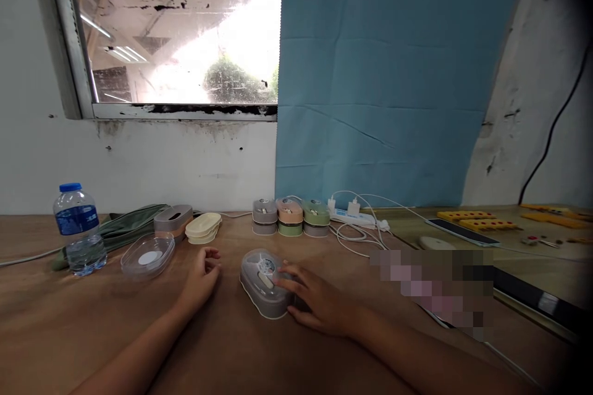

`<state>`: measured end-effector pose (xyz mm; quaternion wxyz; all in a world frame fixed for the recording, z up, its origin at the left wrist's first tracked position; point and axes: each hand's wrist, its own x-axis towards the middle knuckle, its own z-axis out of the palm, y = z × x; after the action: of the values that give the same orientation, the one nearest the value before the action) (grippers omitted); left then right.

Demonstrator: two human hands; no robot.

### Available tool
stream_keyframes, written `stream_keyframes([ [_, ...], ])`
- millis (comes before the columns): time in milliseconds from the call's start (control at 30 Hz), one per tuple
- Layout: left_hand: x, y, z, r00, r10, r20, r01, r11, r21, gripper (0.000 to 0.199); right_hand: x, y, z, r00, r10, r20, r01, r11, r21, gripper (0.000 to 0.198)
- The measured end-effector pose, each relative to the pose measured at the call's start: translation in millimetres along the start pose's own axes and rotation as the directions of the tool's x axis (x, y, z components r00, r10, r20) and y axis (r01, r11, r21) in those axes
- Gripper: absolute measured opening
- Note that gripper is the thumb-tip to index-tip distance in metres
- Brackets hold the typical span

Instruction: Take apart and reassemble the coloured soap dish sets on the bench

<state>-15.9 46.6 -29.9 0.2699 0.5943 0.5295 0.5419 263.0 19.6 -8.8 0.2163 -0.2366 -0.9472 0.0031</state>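
Note:
A grey oval lidded box point(266, 296) sits on the table in front of me, its clear cover showing a round label and a small pale piece on top. My right hand point(319, 299) is at its right end, fingers over the cover and thumb low against the side. To the left of the box, and apart from it, my left hand point(204, 274) is held with fingers loosely bent and thumb apart, nothing in it. Nearest to that hand are several cream oval trays point(204, 228) in a stack and a clear plastic cover point(148, 256) with a white disc.
Against the wall stand three stacked boxes, grey point(264, 216), peach and green point(290, 216), and green and grey point(315, 217). A water bottle point(79, 228), a green bag point(130, 228) and a grey box point(173, 222) are at left. A power strip point(354, 219) with white cables lies right.

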Motion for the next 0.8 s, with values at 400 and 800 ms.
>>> stream_keyframes([
  [400,11.1,-16.1,-1.8,0.913,-0.309,-0.265,0.238,0.934,-0.268,0.021,105.2,8.8,77.1,0.975,0.140,-0.172,-0.160,0.981,-0.107,0.054],
  [800,8.9,-11.3,6.7,0.910,-0.339,-0.238,0.260,0.915,-0.308,0.015,172.7,42.6,93.2,0.903,0.416,-0.110,-0.430,0.861,-0.273,0.063],
])
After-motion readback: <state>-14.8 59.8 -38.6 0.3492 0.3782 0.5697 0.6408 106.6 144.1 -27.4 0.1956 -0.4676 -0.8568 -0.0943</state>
